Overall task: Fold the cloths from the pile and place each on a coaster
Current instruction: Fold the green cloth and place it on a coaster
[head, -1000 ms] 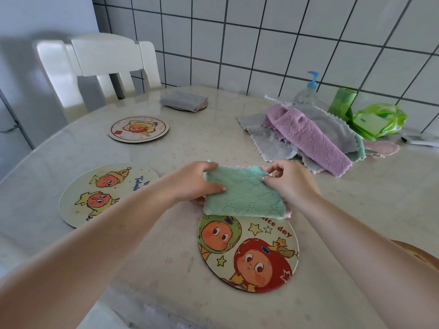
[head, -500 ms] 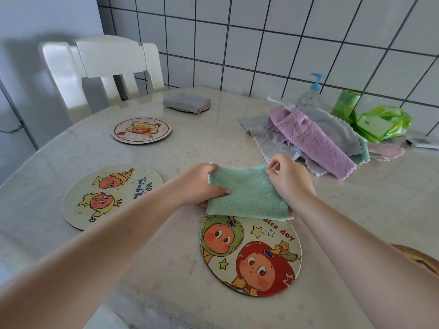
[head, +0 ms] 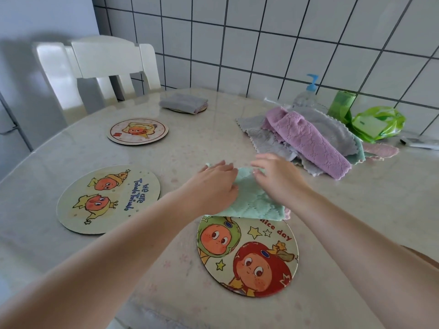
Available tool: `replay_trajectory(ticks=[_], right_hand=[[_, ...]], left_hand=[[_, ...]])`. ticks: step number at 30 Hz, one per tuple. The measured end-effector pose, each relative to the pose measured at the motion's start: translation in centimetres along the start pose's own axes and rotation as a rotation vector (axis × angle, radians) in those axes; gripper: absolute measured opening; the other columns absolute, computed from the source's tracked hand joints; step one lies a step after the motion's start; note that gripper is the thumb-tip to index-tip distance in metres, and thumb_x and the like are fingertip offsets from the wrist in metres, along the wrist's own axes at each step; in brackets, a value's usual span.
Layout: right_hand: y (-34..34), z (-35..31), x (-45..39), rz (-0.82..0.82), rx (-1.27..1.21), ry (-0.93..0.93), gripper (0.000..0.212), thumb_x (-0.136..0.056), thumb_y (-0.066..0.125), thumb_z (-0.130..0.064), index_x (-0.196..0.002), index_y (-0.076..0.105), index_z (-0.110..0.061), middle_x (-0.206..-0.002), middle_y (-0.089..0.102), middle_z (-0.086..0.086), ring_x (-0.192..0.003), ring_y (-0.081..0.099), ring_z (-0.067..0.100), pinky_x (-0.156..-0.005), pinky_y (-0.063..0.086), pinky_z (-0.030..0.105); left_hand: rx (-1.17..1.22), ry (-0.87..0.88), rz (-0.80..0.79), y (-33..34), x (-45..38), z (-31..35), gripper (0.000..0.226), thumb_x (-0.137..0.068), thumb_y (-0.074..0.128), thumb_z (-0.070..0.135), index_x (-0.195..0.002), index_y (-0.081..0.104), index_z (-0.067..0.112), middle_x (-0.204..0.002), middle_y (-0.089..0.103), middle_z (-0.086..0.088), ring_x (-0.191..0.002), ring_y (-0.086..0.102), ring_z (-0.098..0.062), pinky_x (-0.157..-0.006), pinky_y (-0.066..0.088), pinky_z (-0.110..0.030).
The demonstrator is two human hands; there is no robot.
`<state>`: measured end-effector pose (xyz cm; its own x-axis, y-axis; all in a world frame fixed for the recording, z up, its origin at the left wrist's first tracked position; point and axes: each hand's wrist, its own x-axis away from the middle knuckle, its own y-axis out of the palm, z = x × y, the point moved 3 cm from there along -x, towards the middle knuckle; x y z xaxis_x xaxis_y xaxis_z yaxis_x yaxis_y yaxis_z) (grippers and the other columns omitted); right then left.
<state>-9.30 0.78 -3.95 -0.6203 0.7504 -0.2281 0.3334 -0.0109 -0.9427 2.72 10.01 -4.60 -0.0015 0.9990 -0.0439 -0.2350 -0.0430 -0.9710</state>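
My left hand (head: 217,186) lies flat on the mint cloth (head: 255,203), fingers straight and together, pressing rather than pinching. My right hand (head: 278,181) does the same from the other side, grip spread and relaxed, fingertips over the far edge. The cloth sits folded on the desk (head: 190,153), its near edge lapping the top rim of the nearest coaster (head: 247,257), not yet centred on it.

I judge the step in hand is flattening the last fold. To do it well I'd sweep both palms outward along the crease, square the corners, then slide the packet towards me onto the coaster's middle.

Further out, the unfolded pile (head: 306,136) waits to the right; two bare coasters (head: 108,198) lie left, and a grey folded cloth (head: 183,103) already rests on the far coaster.
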Motion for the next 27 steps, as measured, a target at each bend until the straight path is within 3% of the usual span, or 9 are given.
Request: replay_trajectory(ticks=[4, 7, 15, 18, 20, 21, 23, 25, 27], right_hand=[[2.4, -1.4, 1.4, -0.273, 0.057, -0.042, 0.05, -0.098, 0.031, -0.036, -0.146, 0.025, -0.024, -0.157, 0.016, -0.002, -0.144, 0.013, 0.016, -0.116, 0.013, 0.052], [3.1, -0.9, 2.2, -0.334, 0.053, 0.036, 0.056, -0.098, 0.021, -0.045, -0.149, 0.009, -0.027, -0.159, 0.0, -0.007, -0.145, -0.002, 0.012, -0.117, 0.003, 0.052], [2.7, 0.4, 3.1, -0.422, 0.177, 0.154, 0.076, -0.087, 0.009, -0.068, -0.148, -0.008, -0.026, -0.157, -0.013, -0.003, -0.145, -0.008, 0.016, -0.116, -0.001, 0.054], [1.3, 0.8, 2.3, -0.478, 0.214, 0.163, 0.072, -0.09, 0.017, -0.065, -0.149, 0.002, -0.026, -0.158, 0.0, -0.003, -0.146, 0.004, 0.02, -0.115, 0.002, 0.055], [-0.4, 1.6, 1.9, -0.39, 0.088, 0.203, 0.059, -0.096, 0.029, -0.051, -0.147, 0.022, -0.023, -0.152, 0.03, 0.003, -0.134, 0.037, 0.024, -0.111, 0.027, 0.051], [-1.2, 2.0, 2.0, -0.324, 0.011, 0.232, 0.049, -0.098, 0.034, -0.039, -0.142, 0.035, -0.019, -0.143, 0.045, 0.007, -0.116, 0.053, 0.024, -0.099, 0.042, 0.044], [-2.2, 2.8, 2.5, -0.233, -0.071, 0.289, 0.036, -0.097, 0.038, -0.019, -0.127, 0.052, -0.005, -0.125, 0.059, 0.016, -0.086, 0.063, 0.029, -0.073, 0.05, 0.035], [-2.1, 3.4, 2.8, -0.211, -0.136, 0.328, 0.033, -0.093, 0.04, -0.011, -0.118, 0.053, 0.006, -0.12, 0.061, 0.023, -0.096, 0.061, 0.039, -0.075, 0.051, 0.038], [-2.0, 3.0, 3.1, -0.215, -0.221, 0.351, 0.032, -0.094, 0.045, -0.015, -0.121, 0.055, -0.001, -0.124, 0.06, 0.016, -0.105, 0.061, 0.03, -0.088, 0.049, 0.039]], left_hand=[[-0.08, -0.01, -0.085, 1.6, -0.4, -0.2, 0.053, -0.1, 0.019, 0.033, -0.148, 0.015, 0.014, -0.157, 0.012, -0.001, -0.145, 0.006, -0.018, -0.118, 0.005, -0.045], [-0.07, -0.081, -0.128, 2.1, -0.2, -1.1, 0.061, -0.098, 0.017, 0.046, -0.149, 0.004, 0.018, -0.158, -0.001, 0.001, -0.145, -0.005, -0.015, -0.118, -0.002, -0.045], [-0.095, -0.182, -0.146, 2.0, 1.0, -3.3, 0.074, -0.09, 0.01, 0.063, -0.148, -0.006, 0.02, -0.157, -0.008, -0.001, -0.145, -0.007, -0.015, -0.118, -0.002, -0.048], [-0.12, -0.177, -0.162, 1.6, 1.0, -3.4, 0.077, -0.089, 0.011, 0.066, -0.149, -0.005, 0.021, -0.158, -0.005, -0.002, -0.145, -0.003, -0.018, -0.118, 0.0, -0.048], [-0.106, -0.189, -0.108, 0.9, 1.5, -4.1, 0.077, -0.089, 0.016, 0.066, -0.149, -0.001, 0.021, -0.157, 0.007, -0.003, -0.145, 0.009, -0.02, -0.118, 0.006, -0.048], [-0.078, -0.203, -0.055, 0.6, 1.8, -4.8, 0.074, -0.09, 0.021, 0.064, -0.149, 0.005, 0.021, -0.155, 0.02, -0.005, -0.142, 0.021, -0.021, -0.117, 0.014, -0.047], [0.006, -0.254, 0.062, -0.2, 2.6, -6.1, 0.063, -0.093, 0.032, 0.054, -0.146, 0.02, 0.021, -0.139, 0.048, -0.004, -0.126, 0.045, -0.022, -0.108, 0.035, -0.045], [0.081, -0.267, 0.116, -0.6, 2.9, -6.7, 0.052, -0.094, 0.038, 0.047, -0.141, 0.033, 0.024, -0.128, 0.057, 0.001, -0.115, 0.053, -0.018, -0.1, 0.043, -0.043], [0.218, -0.234, 0.089, -0.4, 3.0, -6.2, 0.046, -0.093, 0.046, 0.041, -0.136, 0.041, 0.025, -0.125, 0.06, 0.002, -0.108, 0.057, -0.014, -0.097, 0.046, -0.041]])
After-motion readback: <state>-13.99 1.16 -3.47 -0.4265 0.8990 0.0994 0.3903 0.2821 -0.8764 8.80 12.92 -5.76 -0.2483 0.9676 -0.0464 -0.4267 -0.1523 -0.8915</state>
